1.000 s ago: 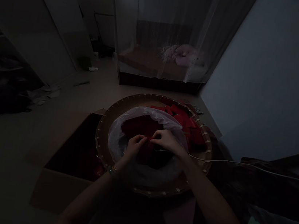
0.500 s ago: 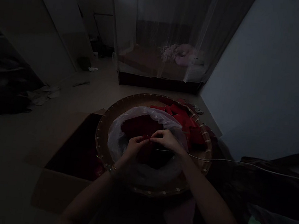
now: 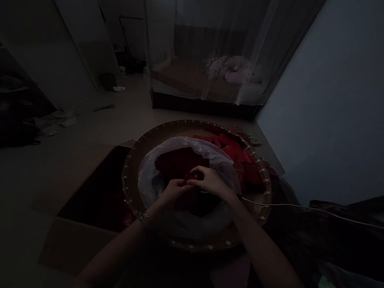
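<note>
Both hands meet over a whitish plastic bag [image 3: 149, 171] that lies open in a round woven bamboo tray [image 3: 133, 155]. My left hand [image 3: 173, 192] is closed, thumb and fingers pinching a small dark red piece [image 3: 189, 177] whose kind is too dim to tell. My right hand [image 3: 210, 182] curls over the same piece from the right, fingertips pressed on it. Dark red material [image 3: 179, 159] fills the bag behind the hands. Bright red flat pieces [image 3: 230, 149] lie heaped at the tray's far right side.
An open cardboard box [image 3: 77, 237] with dark red things inside stands left of the tray. A white cord [image 3: 283, 205] runs rightward from the tray. Behind is a bed [image 3: 192, 85] under a net; a pale wall [image 3: 344, 88] rises at right. The room is very dark.
My right hand has shifted slightly and curled its fingers further over the small red piece. My left hand stays nearly in place, and the tray and bag have not moved.
</note>
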{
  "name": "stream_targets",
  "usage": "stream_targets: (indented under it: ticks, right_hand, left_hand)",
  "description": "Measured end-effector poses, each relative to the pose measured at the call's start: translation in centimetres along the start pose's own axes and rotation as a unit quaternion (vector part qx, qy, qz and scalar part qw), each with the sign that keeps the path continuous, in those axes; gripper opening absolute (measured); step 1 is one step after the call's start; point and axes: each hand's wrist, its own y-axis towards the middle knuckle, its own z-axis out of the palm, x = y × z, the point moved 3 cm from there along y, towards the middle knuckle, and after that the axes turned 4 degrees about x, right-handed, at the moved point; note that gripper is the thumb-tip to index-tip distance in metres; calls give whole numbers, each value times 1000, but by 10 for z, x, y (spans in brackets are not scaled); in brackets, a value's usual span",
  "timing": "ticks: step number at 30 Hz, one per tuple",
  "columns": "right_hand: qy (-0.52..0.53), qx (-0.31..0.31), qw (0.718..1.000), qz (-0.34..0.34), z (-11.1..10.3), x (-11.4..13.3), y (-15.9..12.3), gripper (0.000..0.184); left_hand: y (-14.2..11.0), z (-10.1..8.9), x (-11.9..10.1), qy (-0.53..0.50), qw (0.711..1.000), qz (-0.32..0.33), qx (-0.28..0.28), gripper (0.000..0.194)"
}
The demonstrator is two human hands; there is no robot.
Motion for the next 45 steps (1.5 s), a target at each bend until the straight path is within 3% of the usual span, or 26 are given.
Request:
stream_targets:
  ticks: [5,9,13,17,19,21,25,28,30,35,42,45]
  right_hand:
    - [-109,6,993,-50,9,5,9,23]
    - [-49,14,996,-71,16,-4,13,26]
    - [24,2,999,-37,19,-16,16,30]
    - [8,-39,999,-1,9,-31,13,40]
    - [-40,-46,998,26,1,-44,5,43]
    - [-131,-10,991,30,-2,-59,-9,32]
    - [-325,76,940,71,4,-87,-36,55]
    - [-369,92,921,88,9,-97,-43,51]
    - [-361,87,925,86,9,-100,-41,47]
    - [-235,76,966,78,-3,-108,-35,45]
    - [-178,148,967,103,-8,-91,-56,59]
    - [-151,187,966,90,-7,-87,-65,53]
  left_hand:
    - [-1,5,-4,9,998,18,53,41]
    - [-1,2,-1,5,999,-13,51,41]
    - [-2,2,4,-48,994,-51,78,46]
    - [-3,2,9,-96,987,-75,108,49]
    - [-1,-1,10,-104,989,-62,84,47]
    - [2,-4,11,-108,991,-43,62,46]
    - [7,-7,12,-121,990,-16,63,47]
    - [7,-7,11,-131,989,-11,68,47]
    - [5,-7,10,-135,988,-12,69,47]
    - [4,-7,9,-137,988,9,73,47]
    - [1,-5,6,-132,989,1,72,47]
    - [1,-5,7,-127,989,3,75,46]
